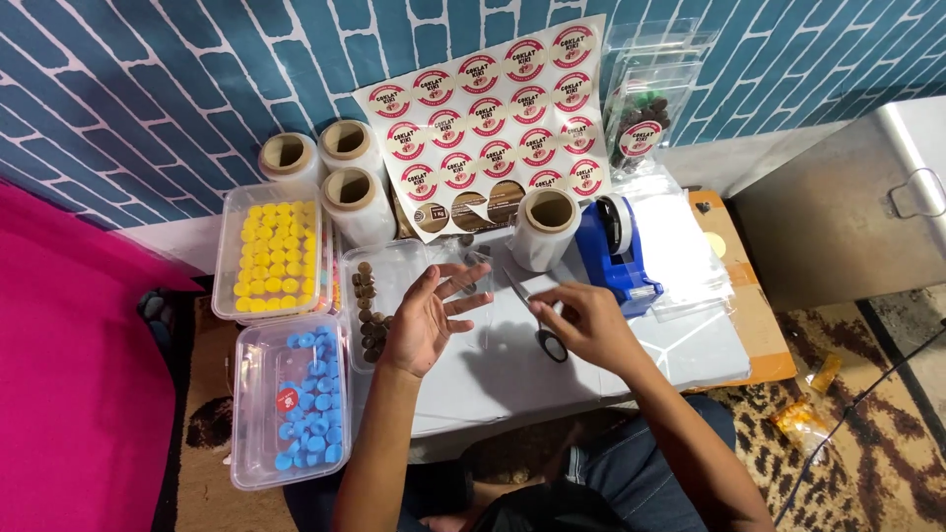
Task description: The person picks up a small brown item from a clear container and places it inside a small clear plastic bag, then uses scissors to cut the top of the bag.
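Bright even overhead light, soft shadows, slight edge distortion, sharp focus.

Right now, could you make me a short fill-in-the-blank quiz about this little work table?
1. The tape dispenser is coloured ____.
2. The tub behind the blue pieces holds ____ pieces.
3. Between the left hand and right hand lie ____ with black handles.

Missing words: blue; yellow; scissors

My right hand covers part of the scissors. The sticker sheet hides a brown sheet's top; I can't tell what my fingertips pinch.
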